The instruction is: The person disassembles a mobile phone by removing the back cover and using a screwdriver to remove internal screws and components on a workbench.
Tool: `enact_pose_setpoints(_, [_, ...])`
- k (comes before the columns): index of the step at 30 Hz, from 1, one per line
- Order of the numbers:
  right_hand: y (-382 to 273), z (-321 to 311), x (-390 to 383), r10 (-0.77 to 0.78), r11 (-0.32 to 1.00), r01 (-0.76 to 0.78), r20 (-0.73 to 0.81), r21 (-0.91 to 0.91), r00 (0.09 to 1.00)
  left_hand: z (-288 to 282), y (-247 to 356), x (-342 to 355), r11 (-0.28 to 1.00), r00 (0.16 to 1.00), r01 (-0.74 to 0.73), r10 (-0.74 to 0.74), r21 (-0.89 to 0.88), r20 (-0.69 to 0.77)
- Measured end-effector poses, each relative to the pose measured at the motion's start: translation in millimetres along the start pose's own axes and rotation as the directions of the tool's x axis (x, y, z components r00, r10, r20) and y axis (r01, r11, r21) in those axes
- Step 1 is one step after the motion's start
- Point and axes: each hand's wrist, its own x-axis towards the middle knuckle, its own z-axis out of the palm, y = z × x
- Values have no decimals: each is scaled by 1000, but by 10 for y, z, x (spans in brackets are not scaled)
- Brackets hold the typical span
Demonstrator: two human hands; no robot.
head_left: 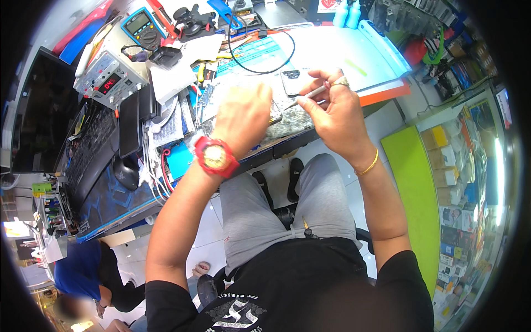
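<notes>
My right hand (338, 105) pinches a slim, pointed, pen-like tool (314, 93) between thumb and fingers, its tip angled down to the left over the bench. Whether it is a screwdriver or tweezers I cannot tell. My left hand (246, 113), with a red watch on its wrist, is curled over the bench edge, back upward. Beneath its right side shows the edge of a dark, phone-like item (275, 114), mostly hidden by the hand; the fingertips are out of sight. Just beyond the tool lies a phone back (290, 83) with a camera block.
A power supply (109, 80), a multimeter (142, 27) and a black phone (130, 123) crowd the left. A black cable (230, 47) loops over a blue mat (257, 55). A keyboard (88, 144) and mouse (126, 171) lie nearer. Another person (83, 271) sits lower left.
</notes>
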Motion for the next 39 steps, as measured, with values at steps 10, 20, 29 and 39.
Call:
enact_pose_setpoints(10, [80, 188, 39, -33, 998, 38, 93, -50, 995, 233, -682, 32, 961, 961, 278, -278, -1, 1])
enact_pose_setpoints(20, [118, 192, 59, -75, 987, 84, 69, -137, 995, -101, -194, -461, 953, 950, 189, -238, -235, -201])
enact_pose_setpoints(29, [43, 210, 164, -175, 918, 213, 139, -335, 975, -9, -201, -723, 966, 963, 160, -198, -202, -183])
enact_pose_setpoints(39, [79, 237, 247, -78, 930, 175, 292, -322, 953, 68, -224, -861, 959, 936, 199, -247, -204, -251])
